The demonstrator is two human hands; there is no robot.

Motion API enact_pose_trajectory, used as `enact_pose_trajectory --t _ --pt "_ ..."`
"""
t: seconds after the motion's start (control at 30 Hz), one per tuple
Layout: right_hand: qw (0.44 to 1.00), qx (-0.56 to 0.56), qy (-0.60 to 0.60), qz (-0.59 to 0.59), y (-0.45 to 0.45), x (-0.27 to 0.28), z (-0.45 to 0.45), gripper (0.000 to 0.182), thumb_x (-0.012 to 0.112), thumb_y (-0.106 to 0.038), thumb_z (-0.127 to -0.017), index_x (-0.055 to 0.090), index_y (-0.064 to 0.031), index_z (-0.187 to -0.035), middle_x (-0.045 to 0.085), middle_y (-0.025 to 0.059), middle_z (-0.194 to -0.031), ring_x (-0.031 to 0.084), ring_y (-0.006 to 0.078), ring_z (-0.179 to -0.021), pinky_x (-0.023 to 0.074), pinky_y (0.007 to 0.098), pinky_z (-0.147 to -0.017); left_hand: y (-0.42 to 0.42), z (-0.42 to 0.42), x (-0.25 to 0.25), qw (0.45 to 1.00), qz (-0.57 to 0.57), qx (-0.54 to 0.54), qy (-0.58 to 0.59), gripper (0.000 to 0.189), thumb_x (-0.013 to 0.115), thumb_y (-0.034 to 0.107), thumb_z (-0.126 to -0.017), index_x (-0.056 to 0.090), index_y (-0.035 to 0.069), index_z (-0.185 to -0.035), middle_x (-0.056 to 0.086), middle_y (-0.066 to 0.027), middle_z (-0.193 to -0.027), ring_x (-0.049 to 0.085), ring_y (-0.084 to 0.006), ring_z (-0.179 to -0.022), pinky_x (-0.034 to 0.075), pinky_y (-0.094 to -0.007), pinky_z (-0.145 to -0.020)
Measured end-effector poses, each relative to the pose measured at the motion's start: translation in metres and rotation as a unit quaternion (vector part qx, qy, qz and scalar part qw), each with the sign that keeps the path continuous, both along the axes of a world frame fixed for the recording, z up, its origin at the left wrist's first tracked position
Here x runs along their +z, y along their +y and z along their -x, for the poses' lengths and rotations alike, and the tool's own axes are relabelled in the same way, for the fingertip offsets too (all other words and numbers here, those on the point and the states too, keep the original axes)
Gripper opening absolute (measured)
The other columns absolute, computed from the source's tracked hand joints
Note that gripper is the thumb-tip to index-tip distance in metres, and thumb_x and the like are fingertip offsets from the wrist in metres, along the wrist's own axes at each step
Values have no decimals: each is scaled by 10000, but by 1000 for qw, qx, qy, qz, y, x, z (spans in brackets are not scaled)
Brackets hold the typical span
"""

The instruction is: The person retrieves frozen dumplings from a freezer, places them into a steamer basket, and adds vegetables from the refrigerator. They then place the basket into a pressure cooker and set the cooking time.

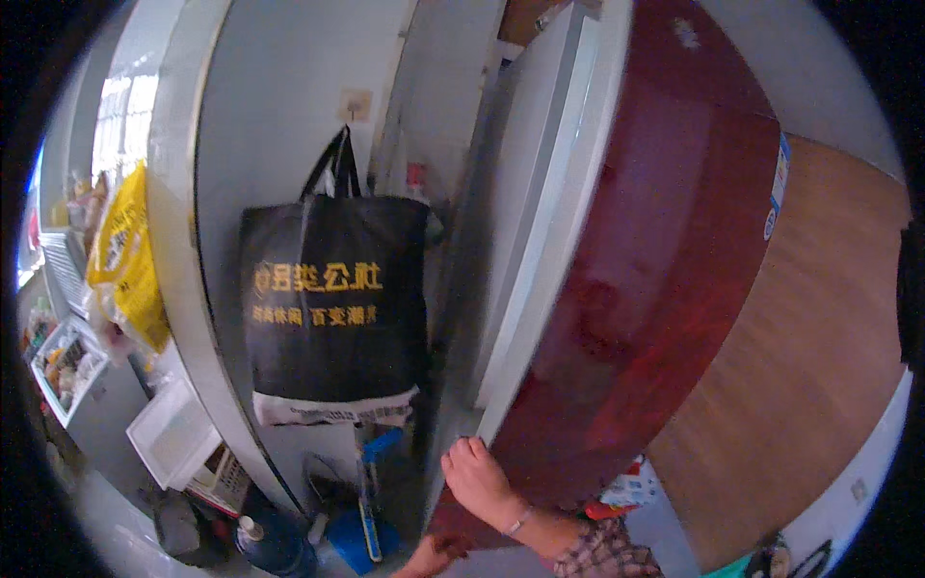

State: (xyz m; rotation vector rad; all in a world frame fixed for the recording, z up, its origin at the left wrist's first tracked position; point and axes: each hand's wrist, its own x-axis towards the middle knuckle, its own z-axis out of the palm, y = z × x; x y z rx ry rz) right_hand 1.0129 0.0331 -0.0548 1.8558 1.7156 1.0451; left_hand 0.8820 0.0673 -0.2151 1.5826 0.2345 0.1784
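Note:
A tall, glossy dark red refrigerator door (pixel 636 238) with a pale edge leans across the middle of the view. It stands ajar, with a grey-white side (pixel 531 166) behind its edge. My right hand (pixel 478 477), below a checked sleeve and a bracelet, has its fingers curled over the lower part of that edge. Lower down, my left hand (pixel 433 555) shows at the bottom rim, close to a lower red panel (pixel 462 516). Its fingers are bent and partly cut off, so I cannot tell whether they touch anything.
A black bag (pixel 336 238) bearing writing hangs from a wall hook (pixel 354 107). Below stand a blue dustpan (pixel 347 542) and a large blue bottle (pixel 278 545). Leftward are a yellow plastic bag (pixel 130 267) and a white bin (pixel 177 441). A brown wooden panel (pixel 802 311) rises at right.

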Motion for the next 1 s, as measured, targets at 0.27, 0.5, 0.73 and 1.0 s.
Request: enact_pose_trajectory --t 0.27,0.5,0.73,1.0 --pt "925 195 223 -237 -214 14 73 217 578 -253 -859 634 -162 -1048 563 58 -905 528 189 -815 407 399 -800 -21 -51 -6 992 117 48 -9 161 546 113 -890 568 15 -1015 607 -57 -831 562 -128 -718 479 -263 -662" --pt "740 -91 116 -657 -375 -17 52 228 551 -274 -872 600 -67 -952 541 142 -968 522 299 -891 411 435 -805 -111 -88 10 976 211 48 33 175 550 134 -883 563 5 -1000 600 -57 -835 562 -114 -721 482 -249 -629" --pt "693 -230 43 -682 -454 -4 43 256 515 -281 -892 568 -30 -900 536 148 -951 516 321 -887 424 452 -780 -211 -90 -13 948 7 -276 161 355 583 286 -881 567 20 -1116 623 -31 -906 582 -123 -814 490 -295 -714" --pt "596 -210 11 -775 -514 14 -1 268 504 -267 -896 553 -5 -893 538 144 -935 518 314 -879 431 450 -772 -354 -106 50 785 -33 -617 -44 802 619 451 -827 225 75 -1415 400 -196 -1341 512 -277 -1109 437 -420 -906"
